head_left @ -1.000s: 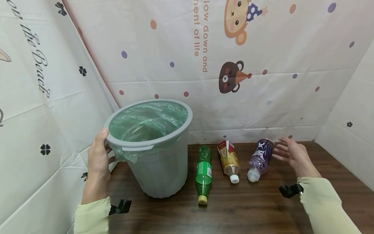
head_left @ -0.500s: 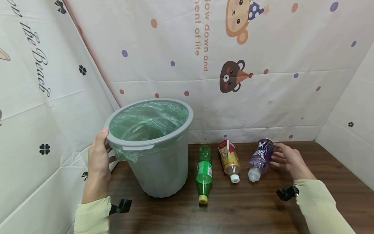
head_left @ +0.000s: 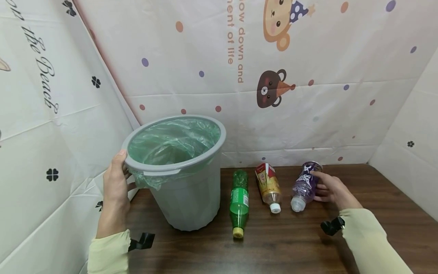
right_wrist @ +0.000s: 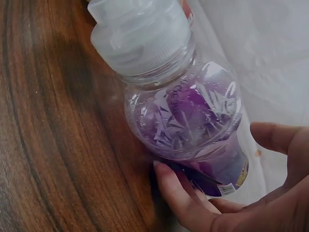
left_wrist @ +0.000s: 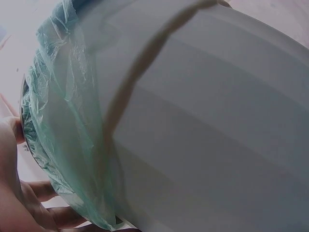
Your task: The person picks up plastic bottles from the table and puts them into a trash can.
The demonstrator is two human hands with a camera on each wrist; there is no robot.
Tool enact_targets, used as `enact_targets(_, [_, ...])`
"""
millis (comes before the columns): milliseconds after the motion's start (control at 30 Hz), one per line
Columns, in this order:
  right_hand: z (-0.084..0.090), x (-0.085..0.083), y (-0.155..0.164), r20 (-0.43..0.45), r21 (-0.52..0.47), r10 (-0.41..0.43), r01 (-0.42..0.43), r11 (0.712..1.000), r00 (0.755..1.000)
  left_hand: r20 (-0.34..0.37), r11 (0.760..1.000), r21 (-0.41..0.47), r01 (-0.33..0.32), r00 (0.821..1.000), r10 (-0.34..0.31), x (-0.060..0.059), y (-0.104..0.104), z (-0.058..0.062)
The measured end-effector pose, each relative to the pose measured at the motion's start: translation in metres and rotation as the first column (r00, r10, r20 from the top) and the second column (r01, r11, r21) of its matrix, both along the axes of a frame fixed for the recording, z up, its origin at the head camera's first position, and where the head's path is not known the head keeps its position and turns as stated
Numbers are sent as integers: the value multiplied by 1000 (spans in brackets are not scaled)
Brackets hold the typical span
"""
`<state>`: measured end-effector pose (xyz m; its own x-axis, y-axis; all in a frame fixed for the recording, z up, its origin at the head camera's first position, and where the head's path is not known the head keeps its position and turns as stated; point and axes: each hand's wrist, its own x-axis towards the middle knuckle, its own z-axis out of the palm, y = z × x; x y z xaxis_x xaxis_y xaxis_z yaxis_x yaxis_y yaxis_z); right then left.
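Note:
My left hand (head_left: 115, 186) holds the rim of a grey trash bin (head_left: 186, 203) at its left side, thumb on top. The left wrist view shows fingers against the green bag (left_wrist: 67, 125) folded over the rim. My right hand (head_left: 332, 189) is at a purple-labelled plastic bottle (head_left: 304, 186) lying on the table. In the right wrist view, its fingers (right_wrist: 176, 193) reach along the bottle's lower side, while the opposite digit stands apart from the label. The bottle's clear cap (right_wrist: 140, 41) points away from this hand.
A green bottle (head_left: 239, 205) with a yellow cap and a bottle (head_left: 268, 186) with a gold and red label lie between bin and purple bottle. The dark wooden table (head_left: 267, 251) meets printed sheets (head_left: 205, 87) behind and at both sides.
My right hand has moved left from beside the purple bottle, until its fingers straddle it. My left hand stays on the bin's rim, and the bottles lie where they were.

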<state>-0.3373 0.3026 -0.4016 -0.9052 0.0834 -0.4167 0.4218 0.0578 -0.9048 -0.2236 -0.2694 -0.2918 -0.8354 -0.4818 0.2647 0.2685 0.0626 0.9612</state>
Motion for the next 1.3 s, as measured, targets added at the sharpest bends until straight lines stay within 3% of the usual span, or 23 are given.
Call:
enact_targets(100, [-1, 0, 0, -2, 54, 74, -74, 996, 997, 1, 1000, 1, 3, 1000, -3, -1, 0, 0])
enact_targets(267, [-2, 0, -1, -5, 65, 110, -109, 992, 994, 5, 1000, 3, 3, 1000, -3, -1, 0, 1])
enact_targets(700, [-4, -5, -2, 8, 53, 106, -106, 993, 994, 8, 1000, 14, 5, 1000, -5, -1, 0, 0])
enact_targets(1100, [-7, -9, -2, 35, -111, 52, -48, 993, 998, 11, 1000, 12, -1, 1000, 0, -1, 0, 1])
enact_targets(1300, [-8, -9, -2, 43, -96, 56, -52, 994, 998, 15, 1000, 6, 2, 1000, -3, -1, -1, 0])
